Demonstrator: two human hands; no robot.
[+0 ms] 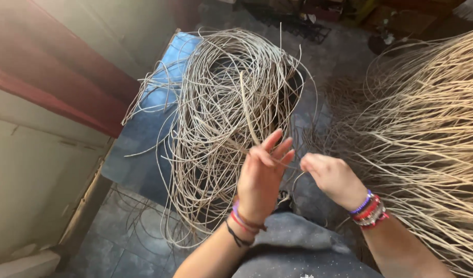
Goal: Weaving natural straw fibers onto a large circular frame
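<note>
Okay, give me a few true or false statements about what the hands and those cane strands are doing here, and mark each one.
1. Both hands wear bracelets at the wrist. True.
2. The left hand grips a pair of scissors. False: it holds a thin cane strand, fingers partly spread.
3. The right hand pinches a fine strand between the two hands. True.
4. The tangled coil of strands lies to the right of both hands. False: it lies ahead and to the left; a looser sheaf is on the right.
5. The floor is wooden planks. False: dark tiles.
</note>
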